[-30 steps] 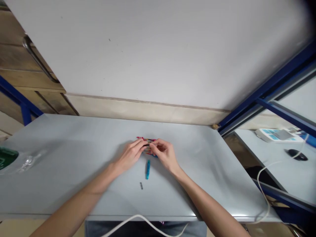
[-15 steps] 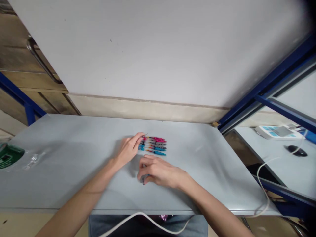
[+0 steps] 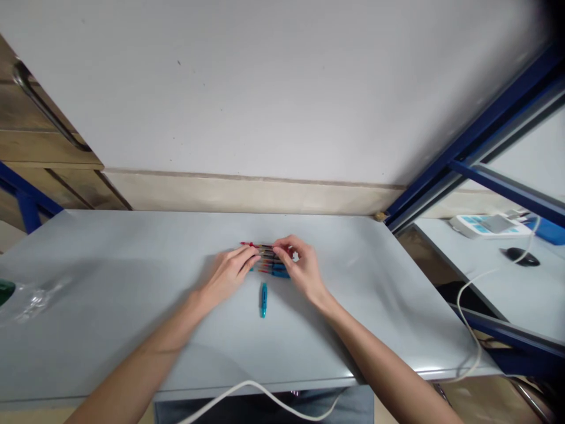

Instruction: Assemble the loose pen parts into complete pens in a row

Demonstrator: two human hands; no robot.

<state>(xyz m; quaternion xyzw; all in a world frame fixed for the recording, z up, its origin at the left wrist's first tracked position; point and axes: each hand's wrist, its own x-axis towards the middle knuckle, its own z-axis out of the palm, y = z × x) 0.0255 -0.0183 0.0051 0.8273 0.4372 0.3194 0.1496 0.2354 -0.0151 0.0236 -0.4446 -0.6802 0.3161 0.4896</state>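
A row of several coloured pens (image 3: 270, 259) lies side by side on the grey table (image 3: 145, 265), red at the back and blue at the front. My left hand (image 3: 232, 268) rests over their left ends, its fingers together. My right hand (image 3: 301, 265) covers their right ends, thumb and fingers pinched at the back of the row. What either hand grips is too small to make out. A short teal pen piece (image 3: 263, 300) lies apart, nearer the front edge.
A clear plastic bottle (image 3: 37, 303) with a green label lies at the far left. A white cable (image 3: 253, 386) crosses the front edge. Right of the blue frame (image 3: 498, 185) are a black mouse (image 3: 522, 256) and a white device (image 3: 489, 225).
My right hand has moved up and right from in front of the pens to their right ends. The teal piece now lies uncovered on the table. The view has shifted slightly.
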